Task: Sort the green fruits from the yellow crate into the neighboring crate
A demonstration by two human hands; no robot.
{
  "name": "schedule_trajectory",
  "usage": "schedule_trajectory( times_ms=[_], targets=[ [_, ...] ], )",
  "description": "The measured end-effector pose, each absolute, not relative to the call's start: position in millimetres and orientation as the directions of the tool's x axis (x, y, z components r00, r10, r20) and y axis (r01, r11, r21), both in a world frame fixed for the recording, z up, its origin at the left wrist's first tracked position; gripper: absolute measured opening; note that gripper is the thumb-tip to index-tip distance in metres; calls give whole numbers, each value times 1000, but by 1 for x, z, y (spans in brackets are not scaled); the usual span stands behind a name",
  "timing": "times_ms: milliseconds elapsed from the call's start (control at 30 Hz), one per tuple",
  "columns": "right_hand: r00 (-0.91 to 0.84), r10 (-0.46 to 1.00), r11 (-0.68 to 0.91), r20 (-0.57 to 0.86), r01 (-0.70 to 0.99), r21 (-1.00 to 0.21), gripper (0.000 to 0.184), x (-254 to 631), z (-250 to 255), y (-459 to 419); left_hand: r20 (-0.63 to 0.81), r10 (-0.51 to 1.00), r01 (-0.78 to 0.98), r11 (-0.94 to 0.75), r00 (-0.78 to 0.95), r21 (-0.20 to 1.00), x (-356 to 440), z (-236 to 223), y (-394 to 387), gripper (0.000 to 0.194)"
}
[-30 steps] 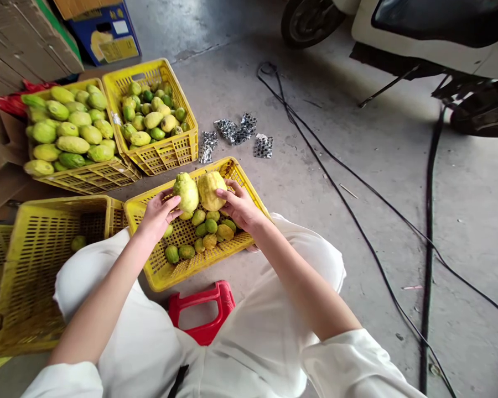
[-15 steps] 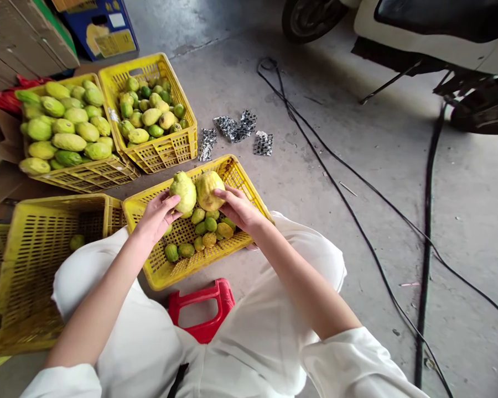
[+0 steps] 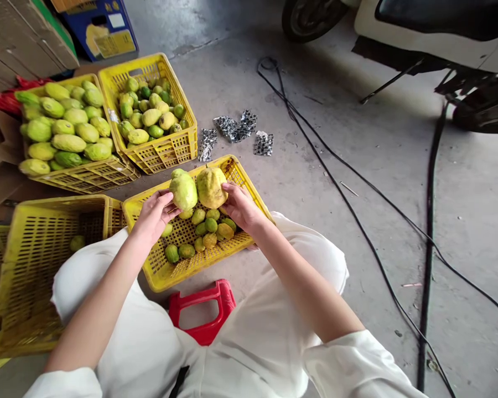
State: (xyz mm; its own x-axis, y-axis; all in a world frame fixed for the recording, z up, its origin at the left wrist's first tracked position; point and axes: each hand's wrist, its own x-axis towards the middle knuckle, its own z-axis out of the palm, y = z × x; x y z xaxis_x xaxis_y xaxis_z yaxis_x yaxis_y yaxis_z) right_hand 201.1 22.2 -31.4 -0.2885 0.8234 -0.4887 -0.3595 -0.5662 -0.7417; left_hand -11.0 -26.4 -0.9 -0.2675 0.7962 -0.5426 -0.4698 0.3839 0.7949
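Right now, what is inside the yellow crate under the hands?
Small green and yellow fruits lie in the yellow crate. Anything directly behind the two large held fruits and the hands is hidden.

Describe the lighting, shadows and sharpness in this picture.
Head view: pale sheen on the floor near the top edge; head view: dark shadow beneath the scooter; head view: held greener fruit and yellower fruit look fairly sharp.

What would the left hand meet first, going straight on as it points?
Beyond the greener fruit the left hand holds, probably the yellower fruit in the right hand; depth is unclear.
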Motion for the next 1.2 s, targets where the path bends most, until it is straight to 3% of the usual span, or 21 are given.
schedule_trajectory(
  times_ms=[300,700,1033,1200],
  targets=[
    [-353,817,-566,-456,-336,-753,54,199,-23,19,-500,835,-468,356,-228,808,-14,-6,-29,60],
    [-378,790,-606,-483,-358,-710,56,199,-20,17,-548,813,-451,421,-196,787,-14,-9,-28,54],
    [-352,795,-603,-494,-366,-709,50,201,-25,23,-549,805,-491,394,-223,777,-14,-4,-24,33],
    [-369,787,-608,-494,-330,-722,47,200,-22,20,-532,828,-461,407,-180,789,-12,-7,-27,43]
  ],
)
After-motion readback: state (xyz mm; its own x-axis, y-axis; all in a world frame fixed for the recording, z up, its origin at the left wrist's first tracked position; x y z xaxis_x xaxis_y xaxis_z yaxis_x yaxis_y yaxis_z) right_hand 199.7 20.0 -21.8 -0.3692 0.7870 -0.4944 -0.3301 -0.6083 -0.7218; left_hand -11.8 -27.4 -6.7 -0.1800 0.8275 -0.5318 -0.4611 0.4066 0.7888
